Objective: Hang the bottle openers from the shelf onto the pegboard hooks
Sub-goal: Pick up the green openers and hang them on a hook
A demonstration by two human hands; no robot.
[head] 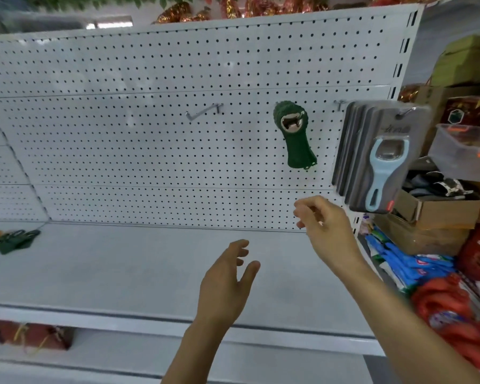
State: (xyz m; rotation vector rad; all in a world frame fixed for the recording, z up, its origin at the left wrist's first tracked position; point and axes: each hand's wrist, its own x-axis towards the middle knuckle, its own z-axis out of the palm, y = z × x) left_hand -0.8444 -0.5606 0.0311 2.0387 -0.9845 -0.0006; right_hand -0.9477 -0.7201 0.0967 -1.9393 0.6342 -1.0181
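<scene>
You face a pale grey pegboard dotted with a regular grid of small dark holes, above a plain light grey shelf. On it hangs a dark green bottle opener with a silvery, brownish metal mouth. To your right, the carded bottle openers sit on dark grey backing; the front one is light blue with a small red tab at its foot. At the shelf's left end lies a dark green pile of openers with touches of red and orange. The bare hook is silver-grey.
</scene>
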